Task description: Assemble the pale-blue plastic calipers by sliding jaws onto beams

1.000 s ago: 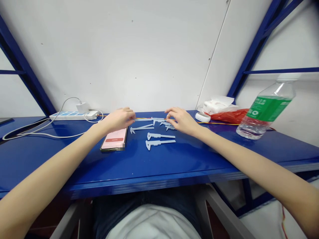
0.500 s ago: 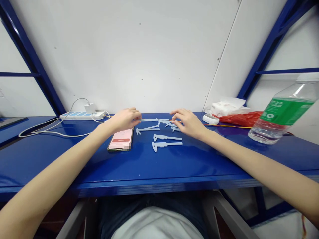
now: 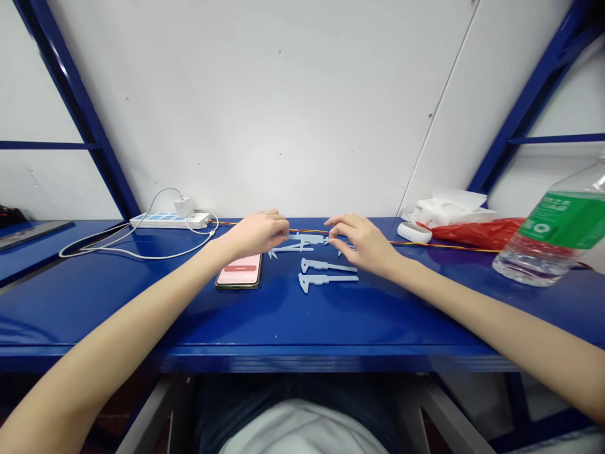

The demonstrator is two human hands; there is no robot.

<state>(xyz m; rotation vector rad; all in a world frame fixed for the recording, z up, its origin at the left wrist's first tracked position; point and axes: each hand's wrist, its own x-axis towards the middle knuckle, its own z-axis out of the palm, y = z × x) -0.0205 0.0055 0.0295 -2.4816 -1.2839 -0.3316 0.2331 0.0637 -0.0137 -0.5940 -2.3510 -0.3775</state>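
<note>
Inward, left hand (image 3: 258, 234), right hand (image 3: 363, 243), palms down

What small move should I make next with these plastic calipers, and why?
Probably slide the overlapping calipers apart first: your right hand and left hand are right at them, while the two lower calipers lie side by side, separate.

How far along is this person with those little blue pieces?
Two pale blue plastic calipers already lie neatly side by side. In hand: the left hand and right hand are at a cluster of overlapping pale blue caliper pieces, grip unclear. That cluster looks like what remains.
</note>
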